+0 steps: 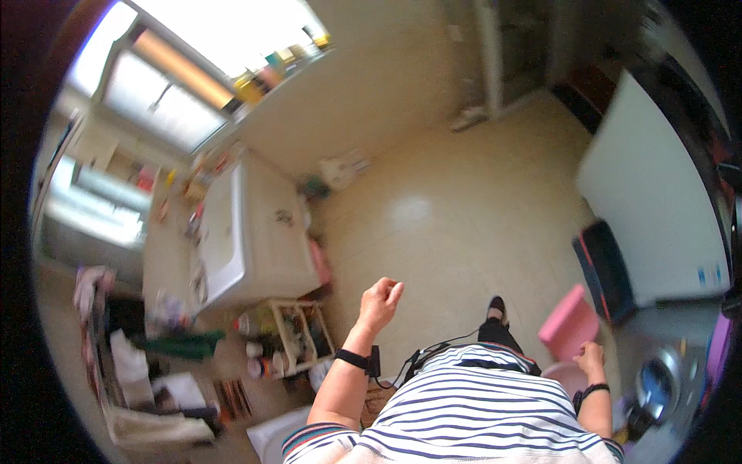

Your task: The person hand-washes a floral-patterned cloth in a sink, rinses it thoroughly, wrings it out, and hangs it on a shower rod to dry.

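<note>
My left hand (381,304) is raised over the floor with its fingers curled in, and nothing shows in it. A black band with a small dark box is strapped round that wrist. Lower at the right, my right hand (591,357) has bent fingers and I see nothing in them. It overlaps the lower edge of a pink plastic container (568,323); whether they touch I cannot tell. A paler pink basin (566,376) lies close below this hand, partly hidden by my striped shirt. One dark shoe (497,308) shows on the floor ahead of me.
At left stands a white sink unit (270,224) under windows, beside a small cream shelf rack (303,332). Clothes and papers crowd the lower left. To the right are a large white panel (653,193), a dark case (604,271) and a front-loading washing machine (658,380).
</note>
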Available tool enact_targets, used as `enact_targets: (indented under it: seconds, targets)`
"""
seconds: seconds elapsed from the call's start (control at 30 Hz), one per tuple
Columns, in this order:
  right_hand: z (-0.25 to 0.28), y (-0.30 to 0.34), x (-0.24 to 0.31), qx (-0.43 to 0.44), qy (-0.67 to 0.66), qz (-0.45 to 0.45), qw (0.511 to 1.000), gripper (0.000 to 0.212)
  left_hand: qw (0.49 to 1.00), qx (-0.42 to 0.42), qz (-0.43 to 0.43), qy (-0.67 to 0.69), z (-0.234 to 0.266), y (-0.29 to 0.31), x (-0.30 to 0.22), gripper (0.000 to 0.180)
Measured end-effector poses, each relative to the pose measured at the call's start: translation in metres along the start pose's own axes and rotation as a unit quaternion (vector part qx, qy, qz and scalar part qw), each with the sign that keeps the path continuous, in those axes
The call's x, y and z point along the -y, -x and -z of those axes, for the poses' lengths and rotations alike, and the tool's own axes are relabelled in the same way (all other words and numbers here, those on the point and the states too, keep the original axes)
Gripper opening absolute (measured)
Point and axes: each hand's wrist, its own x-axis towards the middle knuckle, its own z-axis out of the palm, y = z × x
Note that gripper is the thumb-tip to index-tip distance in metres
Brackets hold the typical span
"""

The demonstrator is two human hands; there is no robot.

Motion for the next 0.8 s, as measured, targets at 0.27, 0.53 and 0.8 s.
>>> enact_targets:
  seconds: [0.27,0.53,0.8]
  targets:
    - [0.036,-0.18,0.088,0.054,-0.171,0.172,0.969,0.024,0.984,-0.122,0.122,0.041,0.015,0.066,0.021,0.027]
    - [0.095,-0.263,0.257,0.1,-0.129,0.257,0.953,0.024,0.922,-0.255,0.265,0.123,0.064,0.058,0.089,0.027]
    - [0.115,-0.285,0.427,0.106,-0.076,0.261,0.957,0.023,0.906,-0.347,0.227,0.088,0.149,-0.042,0.199,0.025]
